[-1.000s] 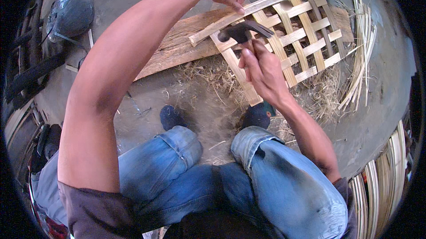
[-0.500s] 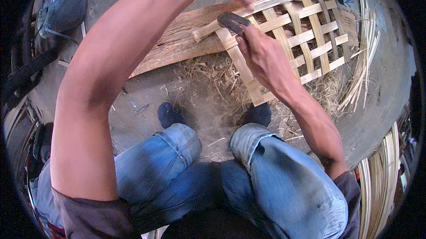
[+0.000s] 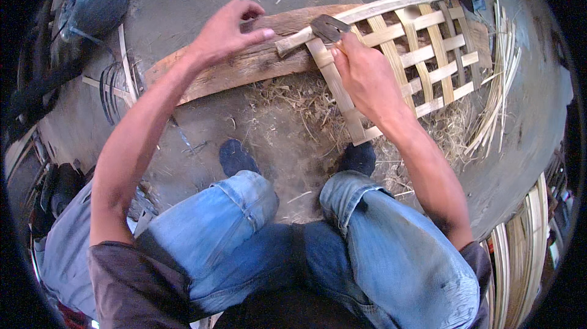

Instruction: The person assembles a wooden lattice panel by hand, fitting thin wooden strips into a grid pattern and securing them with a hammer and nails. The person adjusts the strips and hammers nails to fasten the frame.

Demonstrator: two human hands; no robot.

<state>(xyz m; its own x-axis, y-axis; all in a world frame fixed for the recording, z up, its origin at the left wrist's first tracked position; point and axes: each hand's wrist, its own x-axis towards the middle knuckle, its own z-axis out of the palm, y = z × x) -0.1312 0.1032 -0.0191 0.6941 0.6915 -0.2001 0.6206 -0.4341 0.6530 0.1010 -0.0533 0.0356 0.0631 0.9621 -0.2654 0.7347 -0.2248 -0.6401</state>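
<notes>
My right hand (image 3: 369, 72) is closed around a dark metal tool (image 3: 329, 28) with a slit down its flat head. The tool lies over the rim of an openwork panel (image 3: 420, 55) woven from pale bamboo-like strips. At the panel's upper edge runs a thick curved strip (image 3: 293, 40), its cut end sticking out left of the tool. My left hand (image 3: 231, 32) is raised above the board, left of that end, with fingers loosely curled, thumb apart and nothing seen in it. Under the panel is a rough wooden board (image 3: 244, 60).
Shavings (image 3: 299, 106) lie on the floor between the board and my feet. A bundle of thin strips (image 3: 500, 84) is right of the panel, and wider strips (image 3: 518, 255) are at lower right. A dark bag-like object (image 3: 98, 5) sits at upper left.
My left hand has come off the curved strip and moved left and toward me. My right hand stays by the panel with the tool, which has shifted slightly to the right.
</notes>
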